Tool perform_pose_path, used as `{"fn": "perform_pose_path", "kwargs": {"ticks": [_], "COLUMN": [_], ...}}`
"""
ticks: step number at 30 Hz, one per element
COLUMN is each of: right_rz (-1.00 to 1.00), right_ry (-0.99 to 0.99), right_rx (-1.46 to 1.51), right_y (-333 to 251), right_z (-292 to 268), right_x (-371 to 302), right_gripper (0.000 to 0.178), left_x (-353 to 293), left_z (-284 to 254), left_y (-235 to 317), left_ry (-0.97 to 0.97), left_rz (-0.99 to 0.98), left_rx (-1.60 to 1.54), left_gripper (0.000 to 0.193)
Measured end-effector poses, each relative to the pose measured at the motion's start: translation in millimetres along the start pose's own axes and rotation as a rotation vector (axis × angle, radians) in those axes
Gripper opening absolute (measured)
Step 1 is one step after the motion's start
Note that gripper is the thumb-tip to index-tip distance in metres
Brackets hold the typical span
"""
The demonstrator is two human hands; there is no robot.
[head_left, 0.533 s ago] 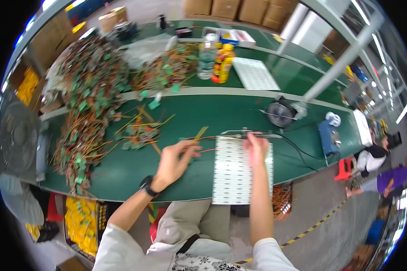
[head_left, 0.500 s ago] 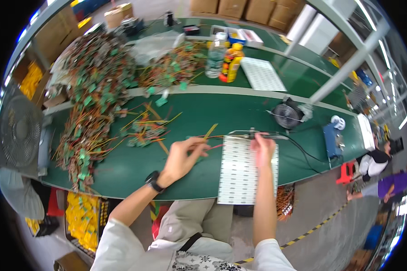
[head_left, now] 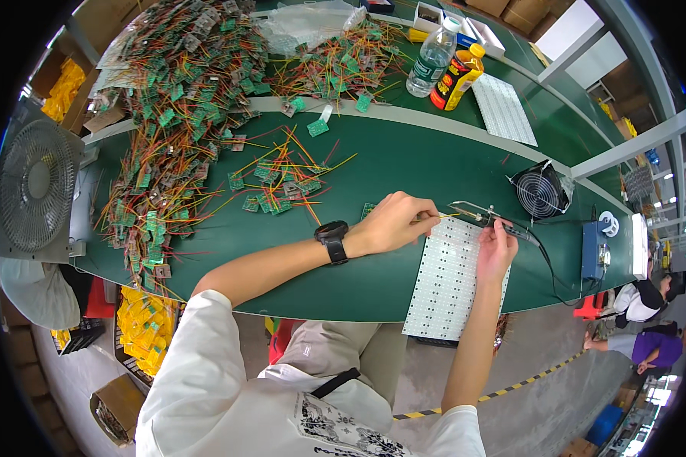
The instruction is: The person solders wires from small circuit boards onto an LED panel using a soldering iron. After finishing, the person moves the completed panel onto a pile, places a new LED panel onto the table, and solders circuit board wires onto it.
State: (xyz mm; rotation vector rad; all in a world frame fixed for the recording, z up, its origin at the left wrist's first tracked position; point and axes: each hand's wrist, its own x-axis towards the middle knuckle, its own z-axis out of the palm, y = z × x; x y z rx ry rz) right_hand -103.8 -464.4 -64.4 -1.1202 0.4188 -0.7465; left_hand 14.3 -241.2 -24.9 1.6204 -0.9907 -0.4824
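Note:
My right hand point(head_left: 497, 247) is closed around a soldering iron point(head_left: 517, 228), which has a thin bent metal guide at its front and a black cable trailing right. My left hand point(head_left: 398, 222) pinches a thin wire point(head_left: 451, 215) whose yellowish end points at the iron's front. A small green circuit board point(head_left: 367, 209) shows partly behind the left hand; whether it is joined to that wire is hidden. Below both hands a white dotted panel point(head_left: 451, 282) lies at the table's near edge. To the left rests a small group of wired green boards point(head_left: 276, 186).
A large heap of wired boards point(head_left: 183, 99) covers the left side, beside a grey fan point(head_left: 40, 183). A small black fan point(head_left: 540, 192), blue soldering station point(head_left: 594, 251) and solder spool point(head_left: 608, 223) stand right. Bottles point(head_left: 434, 57) stand behind the grey ledge point(head_left: 404, 118).
My left hand has moved right, bringing the wire to the front of the iron. My right hand still holds the iron over the panel. The whole view has shifted and tilted.

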Motion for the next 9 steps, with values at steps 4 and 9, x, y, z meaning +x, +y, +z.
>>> {"fn": "perform_pose_path", "kwargs": {"ticks": [4,9], "right_rz": [-0.007,-0.018], "right_ry": [0.046,0.021], "right_rx": [-0.045,-0.092], "right_y": [-3,0], "right_z": [0,1], "right_x": [0,-2], "right_gripper": [0.012,0.013], "left_x": [1,-3], "left_z": [1,13], "left_y": [3,-16], "left_ry": [-0.142,0.094], "left_rz": [-0.113,0.09], "left_rx": [0.159,0.591], "left_gripper": [0.017,0.014]}}
